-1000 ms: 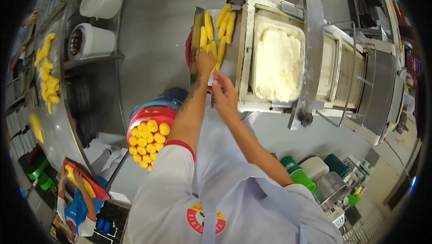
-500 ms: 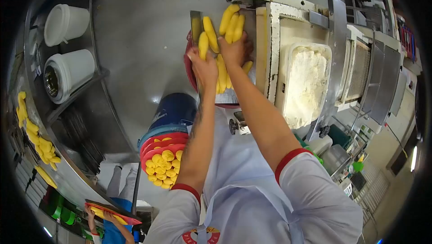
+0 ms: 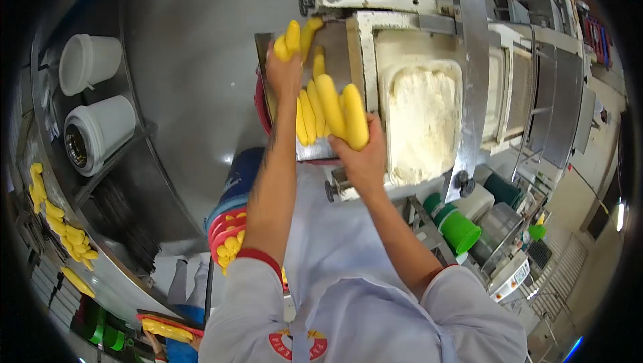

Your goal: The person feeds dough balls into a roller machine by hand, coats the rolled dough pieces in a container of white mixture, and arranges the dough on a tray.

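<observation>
My left hand point(image 3: 284, 71) is wrapped round yellow dough rolls point(image 3: 293, 36) at the far left part of a metal tray point(image 3: 335, 43). Nearer to me and to the right, my right hand point(image 3: 364, 157) grips a pair of thick yellow dough rolls point(image 3: 355, 116), held upright above the tray. Between the hands, several other yellow rolls point(image 3: 309, 115) lie side by side on the metal. Right of the tray, a white tub of pale, creamy stuff point(image 3: 423, 122) rests on the worn white machine.
Red trays with yellow pieces point(image 3: 228, 236) are stacked by a blue bin point(image 3: 244, 175) at lower left. White buckets point(image 3: 110, 125) stand on a left shelf. More dough lies on the left table point(image 3: 110, 256). A co-worker's arms hold a red tray point(image 3: 171, 324) there. Green buckets point(image 3: 459, 230) stand lower right.
My left hand has moved up and away from me with rolls in it. My right hand has come back toward me and lifted a pair of rolls. The camera view has shifted.
</observation>
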Motion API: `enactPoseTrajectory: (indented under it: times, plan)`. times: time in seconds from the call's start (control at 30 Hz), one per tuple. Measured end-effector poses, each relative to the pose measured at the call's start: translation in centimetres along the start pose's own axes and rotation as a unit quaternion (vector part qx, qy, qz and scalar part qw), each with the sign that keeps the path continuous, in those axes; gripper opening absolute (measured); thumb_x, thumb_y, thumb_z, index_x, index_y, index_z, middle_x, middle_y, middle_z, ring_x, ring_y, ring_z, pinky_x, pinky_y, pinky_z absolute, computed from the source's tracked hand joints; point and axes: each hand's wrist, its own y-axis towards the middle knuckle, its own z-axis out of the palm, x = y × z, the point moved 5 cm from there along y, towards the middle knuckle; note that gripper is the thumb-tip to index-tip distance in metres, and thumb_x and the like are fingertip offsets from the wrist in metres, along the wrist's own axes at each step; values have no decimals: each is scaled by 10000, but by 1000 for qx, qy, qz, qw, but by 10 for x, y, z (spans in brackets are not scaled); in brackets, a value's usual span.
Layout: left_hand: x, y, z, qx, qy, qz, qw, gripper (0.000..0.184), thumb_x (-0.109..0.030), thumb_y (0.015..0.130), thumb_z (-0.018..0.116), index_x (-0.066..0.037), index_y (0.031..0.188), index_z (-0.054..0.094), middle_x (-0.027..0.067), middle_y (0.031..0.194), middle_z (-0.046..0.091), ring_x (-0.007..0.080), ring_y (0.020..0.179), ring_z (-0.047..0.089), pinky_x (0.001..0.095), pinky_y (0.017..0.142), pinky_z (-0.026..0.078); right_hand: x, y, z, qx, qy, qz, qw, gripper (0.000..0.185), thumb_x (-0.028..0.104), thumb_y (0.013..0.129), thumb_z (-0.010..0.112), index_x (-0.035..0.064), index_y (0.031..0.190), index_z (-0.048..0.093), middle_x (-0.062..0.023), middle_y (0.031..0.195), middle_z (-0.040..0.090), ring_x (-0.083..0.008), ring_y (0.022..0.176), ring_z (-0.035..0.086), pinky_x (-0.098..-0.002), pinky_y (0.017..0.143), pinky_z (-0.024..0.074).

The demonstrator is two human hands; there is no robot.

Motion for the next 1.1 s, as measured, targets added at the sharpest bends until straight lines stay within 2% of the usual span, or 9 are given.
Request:
enactPoseTrajectory:
  times: [0.07,0.23,0.4,0.5,0.67,0.73,0.87,1.03,1.1]
  plan:
    - [-14,6,29,-2,198,86,976,691,-242,723,789,17,1315,542,246,1212,608,425,1140,578,454,1017,448,15,-11,-27,23,44,42,998,519,93,785,783,6,1217,509,-98,1064,641,-168,958,625,-313,819,528]
    - [-16,4,52,59,157,71,983,550,-226,684,847,1,1125,609,162,974,684,373,882,673,482,793,542,32,-39,-107,-32,76,54,995,520,107,831,787,8,1269,523,-80,1086,635,-143,955,624,-275,820,525]
    - [4,-32,-17,191,-422,-253,849,417,-3,743,716,36,1138,589,111,991,676,262,780,684,374,653,564,32,-48,-179,-107,43,-14,993,484,64,885,727,7,1307,496,-120,1109,646,-180,913,678,-286,781,557]
    - [36,-67,-44,168,-442,-331,817,446,28,751,689,27,1182,577,108,996,675,252,768,674,366,674,557,22,-48,-135,-44,158,22,986,465,104,884,733,5,1278,508,-126,1145,628,-182,974,638,-285,816,528]
    - [46,-60,-58,73,-199,-161,964,477,14,743,704,0,1202,575,103,1019,676,233,832,673,356,737,541,-10,21,13,-27,-7,-88,996,576,98,810,737,4,1337,523,-281,1214,614,-430,1083,622,-450,906,493]
    - [-15,-69,-98,44,-5,-70,997,477,3,743,714,4,1199,575,103,1025,675,229,852,672,351,750,538,-50,76,58,-44,-83,-147,985,490,97,786,749,43,1240,574,-235,1129,636,-419,1109,591,-467,942,458]
    - [16,-85,-141,69,-217,-157,961,437,-1,795,707,-31,1212,580,116,1049,664,265,912,670,375,798,550,-103,102,94,-49,-323,-264,907,421,96,770,737,75,1161,582,-173,1130,637,-393,1147,559,-538,1001,392]
    - [82,-141,-164,55,-540,-370,754,423,36,832,670,2,1238,558,144,1077,646,329,1010,653,525,897,559,-97,118,115,67,-338,-188,920,401,155,756,698,83,1134,584,-160,1107,635,-373,1123,580,-514,1011,388]
    - [112,-153,-176,51,-394,-348,849,420,37,830,662,22,1229,535,157,1005,631,322,826,683,477,722,628,-76,106,101,45,-336,-197,920,442,191,730,747,73,1127,595,-166,1082,648,-402,1061,602,-534,960,419]
